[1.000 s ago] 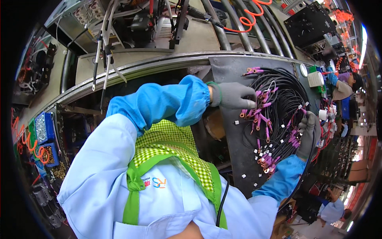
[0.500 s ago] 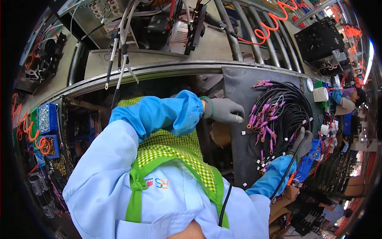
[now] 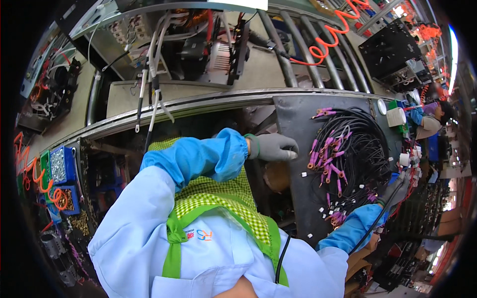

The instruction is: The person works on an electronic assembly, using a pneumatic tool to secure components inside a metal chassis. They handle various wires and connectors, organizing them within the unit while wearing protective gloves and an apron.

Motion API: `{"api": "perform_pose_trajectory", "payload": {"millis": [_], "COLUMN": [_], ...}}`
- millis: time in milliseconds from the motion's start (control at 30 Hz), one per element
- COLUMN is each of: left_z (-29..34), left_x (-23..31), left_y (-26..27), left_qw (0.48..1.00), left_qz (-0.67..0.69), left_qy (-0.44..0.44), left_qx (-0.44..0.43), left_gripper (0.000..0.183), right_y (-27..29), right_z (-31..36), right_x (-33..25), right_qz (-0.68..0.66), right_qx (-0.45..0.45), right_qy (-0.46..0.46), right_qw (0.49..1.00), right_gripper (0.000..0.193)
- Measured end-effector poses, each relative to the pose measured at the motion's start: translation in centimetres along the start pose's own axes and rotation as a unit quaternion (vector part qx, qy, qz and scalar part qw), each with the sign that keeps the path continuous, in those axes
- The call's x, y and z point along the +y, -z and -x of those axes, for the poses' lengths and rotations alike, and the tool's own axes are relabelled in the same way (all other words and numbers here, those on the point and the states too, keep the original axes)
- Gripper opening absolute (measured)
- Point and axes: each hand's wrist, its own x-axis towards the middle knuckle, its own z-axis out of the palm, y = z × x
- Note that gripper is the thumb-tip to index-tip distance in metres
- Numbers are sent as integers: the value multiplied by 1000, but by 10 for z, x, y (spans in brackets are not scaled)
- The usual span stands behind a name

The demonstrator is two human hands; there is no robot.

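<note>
Black cables (image 3: 365,144) with purple-sleeved metal ends (image 3: 328,154) are lying coiled in a heap on a dark grey bench top (image 3: 298,119), to the right of center in the head view. Small white pieces (image 3: 304,174) are dotting the surface near them. Beyond the bench, a metal rail (image 3: 198,100) is running across, with a roller conveyor (image 3: 301,52), an orange coiled hose (image 3: 304,63) and a black cabinet (image 3: 392,52) standing behind it. White cables (image 3: 155,74) are hanging over the rail at left, and blue bins (image 3: 70,166) of small metal parts are sitting farther left. At far right, a co-worker (image 3: 430,128) is appearing beyond the bench. A loose black cord (image 3: 370,229) is crossing the right sleeve and glove, partly blocking the view. The left hand (image 3: 276,147), gloved in grey, is hovering at the bench's left edge, fingers loosely curled, thumb slightly apart, apparently holding nothing. The right hand (image 3: 396,189), also gloved, is reaching past the heap; whether its fingers are gripping anything cannot be told.
</note>
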Motion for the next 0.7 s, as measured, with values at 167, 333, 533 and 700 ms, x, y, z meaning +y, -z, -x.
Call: {"api": "perform_pose_trajectory", "payload": {"millis": [167, 333, 533, 700], "left_z": [-8, -8, -3, -10], "left_x": [-8, 5, 8, 4], "left_y": [-2, 5, -2, 3], "left_qw": [997, 999, 997, 998], "left_qz": [-41, 21, -13, -10], "left_qy": [-56, 27, -62, -58], "left_qx": [-16, -6, -32, 11], "left_gripper": [34, 35, 32, 31], "right_y": [7, 38, 44, 68], "right_z": [-21, -32, -17, -16], "right_x": [38, -15, 12, -43], "right_qz": [213, 95, 224, 24], "right_qx": [-275, -172, -213, -131], "right_qy": [101, 98, 59, 60], "right_qw": [932, 976, 949, 989], "right_gripper": [39, 40, 39, 38]}}
